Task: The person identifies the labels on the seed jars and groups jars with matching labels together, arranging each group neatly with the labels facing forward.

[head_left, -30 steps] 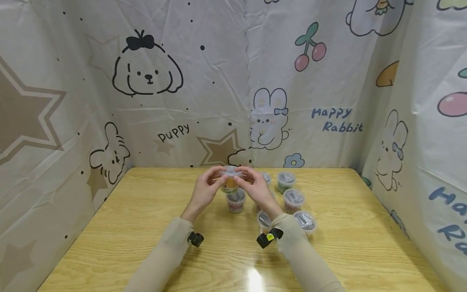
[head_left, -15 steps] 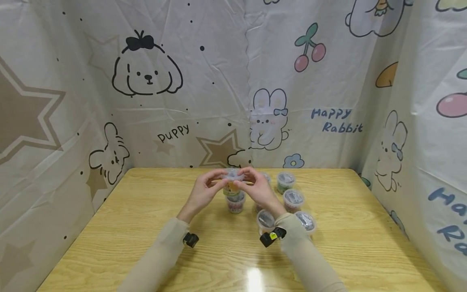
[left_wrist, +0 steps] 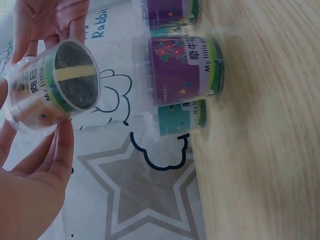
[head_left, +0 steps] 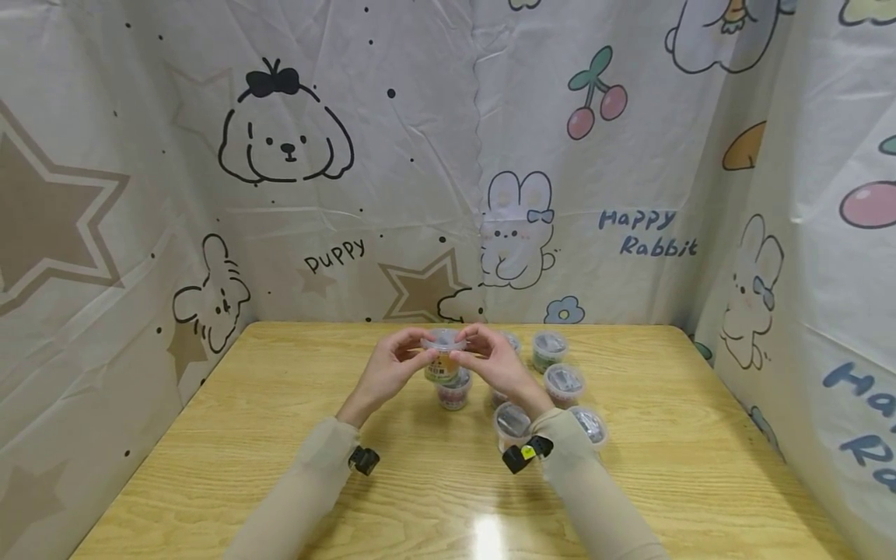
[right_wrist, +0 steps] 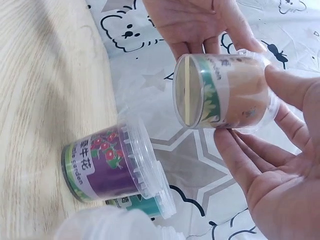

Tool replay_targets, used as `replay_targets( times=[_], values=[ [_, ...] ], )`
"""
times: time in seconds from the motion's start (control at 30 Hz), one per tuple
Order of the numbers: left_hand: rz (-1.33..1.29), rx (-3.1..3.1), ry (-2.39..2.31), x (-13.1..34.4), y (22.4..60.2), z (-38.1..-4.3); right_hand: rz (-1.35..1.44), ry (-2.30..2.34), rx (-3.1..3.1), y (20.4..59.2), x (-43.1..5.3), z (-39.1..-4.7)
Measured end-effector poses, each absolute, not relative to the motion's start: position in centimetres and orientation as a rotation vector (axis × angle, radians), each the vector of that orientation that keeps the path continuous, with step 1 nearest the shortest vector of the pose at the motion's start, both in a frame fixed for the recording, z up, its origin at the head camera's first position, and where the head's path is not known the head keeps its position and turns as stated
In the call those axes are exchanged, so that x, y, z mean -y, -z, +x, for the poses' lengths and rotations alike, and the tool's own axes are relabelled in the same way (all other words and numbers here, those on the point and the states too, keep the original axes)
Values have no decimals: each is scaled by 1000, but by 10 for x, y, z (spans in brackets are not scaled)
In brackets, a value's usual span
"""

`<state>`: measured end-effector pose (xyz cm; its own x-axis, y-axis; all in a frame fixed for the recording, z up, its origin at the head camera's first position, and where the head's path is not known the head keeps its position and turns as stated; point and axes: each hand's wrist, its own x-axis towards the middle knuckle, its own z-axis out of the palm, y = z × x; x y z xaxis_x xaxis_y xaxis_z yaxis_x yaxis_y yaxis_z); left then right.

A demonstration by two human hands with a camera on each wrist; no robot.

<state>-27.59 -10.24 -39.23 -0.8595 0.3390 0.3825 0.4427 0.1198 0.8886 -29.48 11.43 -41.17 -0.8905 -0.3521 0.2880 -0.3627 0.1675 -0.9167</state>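
Note:
Both hands hold a clear plastic cup [head_left: 442, 365] with an orange label and a clear lid, raised above the table. My left hand [head_left: 388, 372] grips its left side and my right hand [head_left: 498, 373] its right side, thumbs on the near side and fingers around the lid rim. In the wrist views the cup's base shows dark contents with a pale yellow strip across it. Just below and behind the cup stands a purple-labelled lidded cup [right_wrist: 100, 165], partly hidden in the head view. A teal-labelled cup [left_wrist: 185, 119] shows beyond it in the left wrist view.
Several lidded cups stand on the wooden table [head_left: 280, 435] to the right, among them a green one [head_left: 549, 351], a reddish one [head_left: 563, 385] and a pale one [head_left: 512, 424] by the right forearm. A printed cloth [head_left: 420, 155] walls the back and sides.
Both hands and the orange-labelled cup have come down slightly. The forearms have spread a little apart. The cups on the table have stayed put.

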Motion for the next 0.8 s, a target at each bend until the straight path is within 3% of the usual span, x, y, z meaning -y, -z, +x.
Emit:
replay_targets(
  times=[0.3,0.5,0.8],
  values=[
    [-744,2178,1909,100,418,-291,723,-1803,2422,406,-113,-287],
    [-790,2234,1920,100,401,-276,700,-1758,2418,413,-117,-289],
    [-886,2311,1839,108,405,-273,750,-1791,2492,413,-122,-283]
  ],
)
